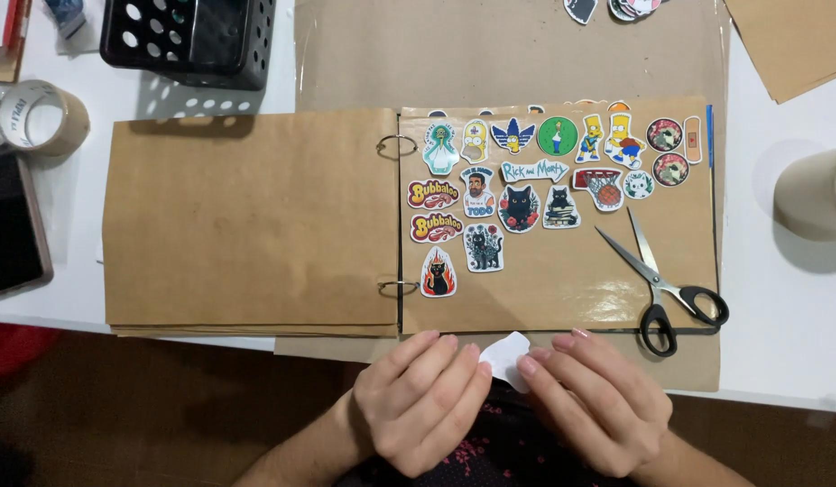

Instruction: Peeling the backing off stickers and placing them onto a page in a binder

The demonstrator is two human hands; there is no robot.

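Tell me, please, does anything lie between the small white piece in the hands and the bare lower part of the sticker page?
Nothing visible does. Both hands, left hand and right hand, pinch the white piece just below the page's near edge. The scissors lie off to the right, and the stickers sit higher up.

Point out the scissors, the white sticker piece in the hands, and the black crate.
scissors [654, 275]: head view, on the pivot where the blades cross.
white sticker piece [505, 354]: head view, on its bare middle between the fingertips.
black crate [190, 36]: head view, on its perforated front wall.
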